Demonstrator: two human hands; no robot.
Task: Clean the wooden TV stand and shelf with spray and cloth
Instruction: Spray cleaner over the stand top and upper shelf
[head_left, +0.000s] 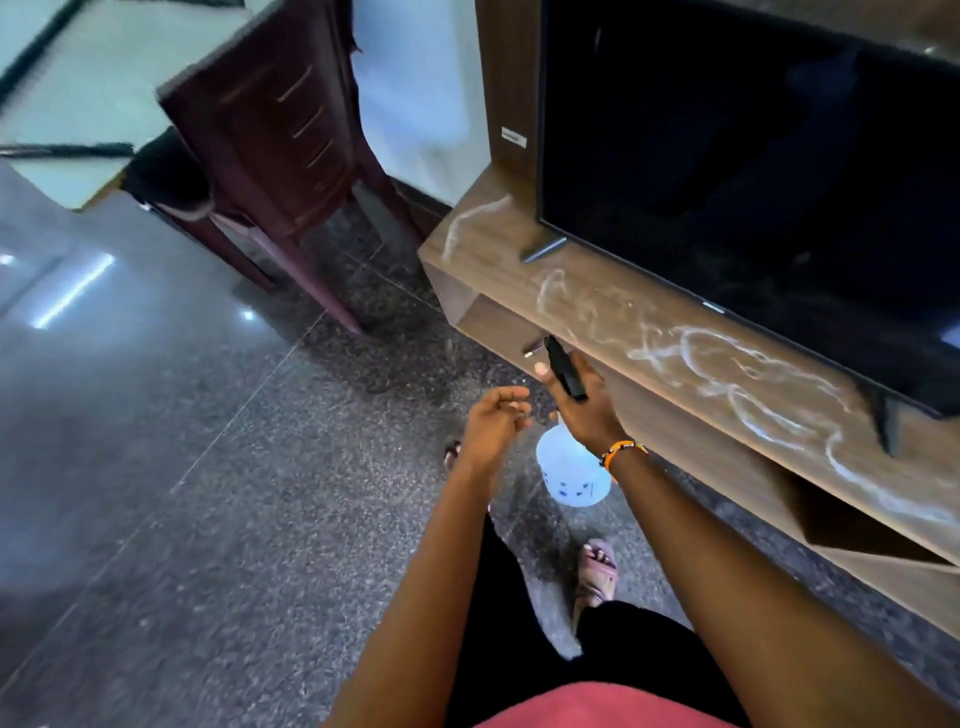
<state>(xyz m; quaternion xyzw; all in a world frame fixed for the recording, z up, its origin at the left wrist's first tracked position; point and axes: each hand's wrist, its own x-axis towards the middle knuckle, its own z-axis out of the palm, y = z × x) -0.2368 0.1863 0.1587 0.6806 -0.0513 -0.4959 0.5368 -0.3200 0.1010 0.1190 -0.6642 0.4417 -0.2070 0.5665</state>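
**Spray bottle in my right hand, beside the streaked TV stand**

I am gripping the spray bottle (574, 475) with my right hand (584, 405), my fingers (543, 370) curling round its black trigger head while the pale, translucent body is hanging below my wrist, over the dark speckled floor (234, 519). The nozzle is pointing up and away from me, toward the front edge of the wooden TV stand (675, 415), which is sitting just beside my right hand. White streaks of spray (727, 374) are lying across the stand's top, in front of the black TV (753, 182). My left hand (493, 421) is hovering near the bottle, just to its left, with fingers loosely curled and holding nothing. I am wearing a beaded bracelet (621, 452) on my right wrist. A dark wooden chair (275, 140) is standing on the floor, well apart from my hands.
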